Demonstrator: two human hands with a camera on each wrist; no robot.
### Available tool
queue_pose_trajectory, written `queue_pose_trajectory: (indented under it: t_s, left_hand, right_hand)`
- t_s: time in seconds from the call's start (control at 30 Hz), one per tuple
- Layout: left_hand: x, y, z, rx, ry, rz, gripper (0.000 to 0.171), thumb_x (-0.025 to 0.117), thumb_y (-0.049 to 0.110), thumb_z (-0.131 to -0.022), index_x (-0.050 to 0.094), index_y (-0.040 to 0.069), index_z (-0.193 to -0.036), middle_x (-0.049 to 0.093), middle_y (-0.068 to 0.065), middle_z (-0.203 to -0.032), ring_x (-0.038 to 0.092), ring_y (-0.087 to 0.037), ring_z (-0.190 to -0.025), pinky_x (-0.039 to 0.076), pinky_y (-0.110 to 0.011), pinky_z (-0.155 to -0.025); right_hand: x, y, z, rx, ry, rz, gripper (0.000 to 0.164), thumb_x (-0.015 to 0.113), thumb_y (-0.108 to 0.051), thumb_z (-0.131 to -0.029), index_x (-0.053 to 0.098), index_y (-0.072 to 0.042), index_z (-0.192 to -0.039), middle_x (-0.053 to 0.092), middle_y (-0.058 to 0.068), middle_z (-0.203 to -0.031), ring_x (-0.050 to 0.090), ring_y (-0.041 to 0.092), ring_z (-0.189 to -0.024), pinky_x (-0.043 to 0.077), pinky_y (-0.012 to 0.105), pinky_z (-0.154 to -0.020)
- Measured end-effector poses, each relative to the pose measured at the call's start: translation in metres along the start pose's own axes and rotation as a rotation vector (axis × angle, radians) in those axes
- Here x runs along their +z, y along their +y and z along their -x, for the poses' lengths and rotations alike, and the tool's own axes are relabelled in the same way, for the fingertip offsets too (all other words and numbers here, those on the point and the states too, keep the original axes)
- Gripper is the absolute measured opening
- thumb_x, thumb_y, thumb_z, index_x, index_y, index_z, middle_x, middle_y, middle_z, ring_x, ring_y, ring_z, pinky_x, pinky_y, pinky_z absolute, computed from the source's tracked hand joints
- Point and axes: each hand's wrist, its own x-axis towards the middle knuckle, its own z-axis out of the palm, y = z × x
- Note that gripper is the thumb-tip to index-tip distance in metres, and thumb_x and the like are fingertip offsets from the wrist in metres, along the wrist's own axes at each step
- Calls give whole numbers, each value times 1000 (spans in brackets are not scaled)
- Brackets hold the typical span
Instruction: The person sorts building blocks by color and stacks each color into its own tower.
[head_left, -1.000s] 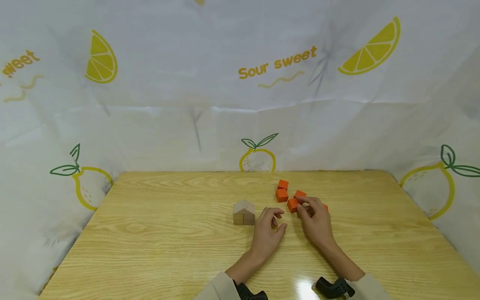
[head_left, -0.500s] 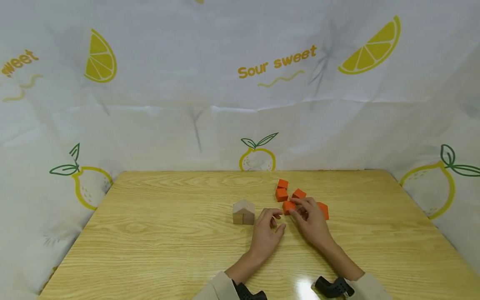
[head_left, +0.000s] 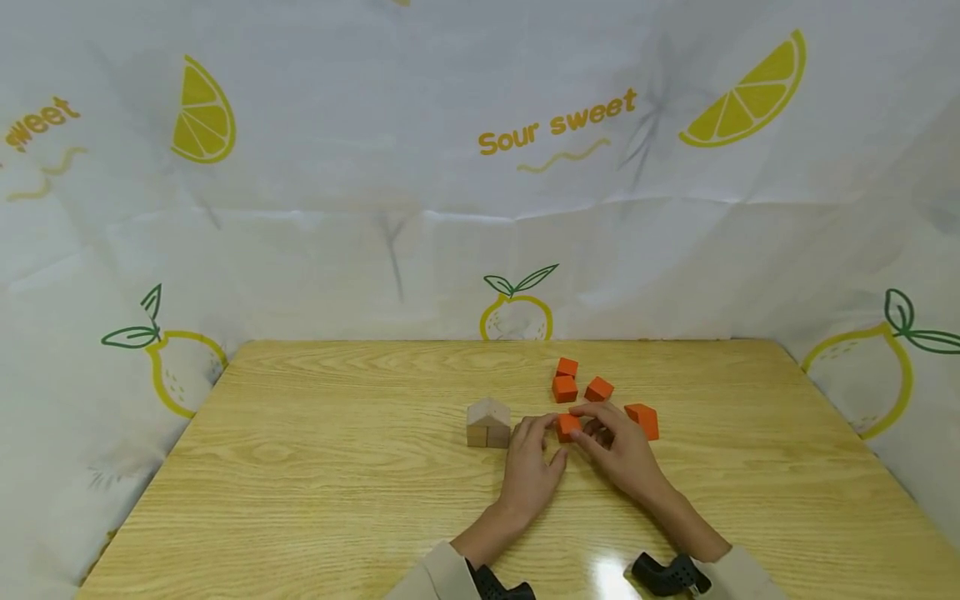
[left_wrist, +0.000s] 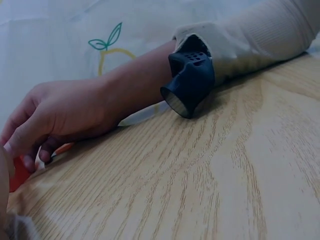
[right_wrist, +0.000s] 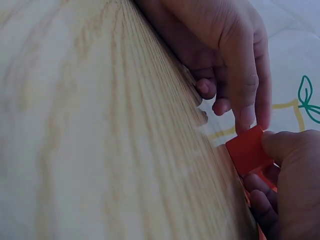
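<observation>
My right hand (head_left: 618, 450) pinches a small red-orange cube (head_left: 567, 427) between thumb and fingers at the middle of the table. From the left, my left hand (head_left: 531, 471) lies close beside the cube, its fingers loosely bent and index fingertip right at the cube's edge. The right wrist view shows the cube (right_wrist: 249, 150) between both hands, with the right thumb (right_wrist: 282, 145) on its side. Just left of my left hand stands a little house-shaped stack of plain wooden blocks (head_left: 487, 423), a triangular piece on top.
Behind the hands lie loose red-orange cubes: one cube (head_left: 565, 389), another cube (head_left: 567, 367) behind it, and a turned cube (head_left: 599, 389). A red-orange triangular block (head_left: 642, 422) is right of my right hand. A lemon-print cloth (head_left: 345, 275) hangs behind the wooden table (head_left: 300, 467).
My right hand has drawn the cube left and toward me, away from the turned cube, up to my left fingertips. The triangular block has come into view. My left hand stays almost in place.
</observation>
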Motion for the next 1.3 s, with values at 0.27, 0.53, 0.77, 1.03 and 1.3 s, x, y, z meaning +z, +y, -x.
queue_pose_trajectory:
  t_s: [0.27, 0.53, 0.77, 1.03, 1.3]
  left_hand:
    - [-2, 2, 0, -42, -14, -3, 45, 70, 5, -86, 55, -1, -128, 56, -8, -112, 47, -11, -85, 43, -23, -70]
    - [-3, -1, -2, -12, -38, -27, 43, 71, 4, -86, 57, -2, -125, 54, -3, -94, 47, -10, -80, 42, -21, -69]
    - [-7, -2, -2, 4, -75, -36, 39, 70, 5, -87, 58, -3, -124, 52, 0, -88, 47, -8, -78, 42, -19, -67]
    - [-6, -1, -3, 0, -61, -36, 39, 71, 4, -86, 59, -3, -123, 52, -1, -88, 47, -10, -78, 42, -19, -67]
    - [-5, -2, -2, -10, -56, -51, 41, 70, 5, -86, 58, -2, -125, 55, -2, -90, 49, -11, -80, 44, -21, -69]
  right_hand:
    - [2, -1, 1, -48, -19, -42, 35, 75, -1, -80, 66, -11, -113, 63, -2, -97, 57, 11, -74, 50, 25, -59]
    - [-3, -25, -1, -71, -26, -61, 35, 75, 7, -76, 66, 0, -110, 64, 10, -95, 59, 17, -73, 52, 29, -58]
    - [-11, -47, -4, -80, -46, -76, 33, 74, 10, -77, 65, 5, -108, 64, 14, -95, 60, 18, -73, 53, 30, -60]
    - [-2, -20, 2, 2, 15, -56, 28, 66, 6, -85, 65, 1, -113, 65, 9, -97, 64, 18, -78, 53, 29, -62]
    - [-1, -4, 5, 154, 140, -32, 20, 62, -12, -95, 66, -5, -113, 67, 6, -93, 65, 16, -77, 50, 21, -63]
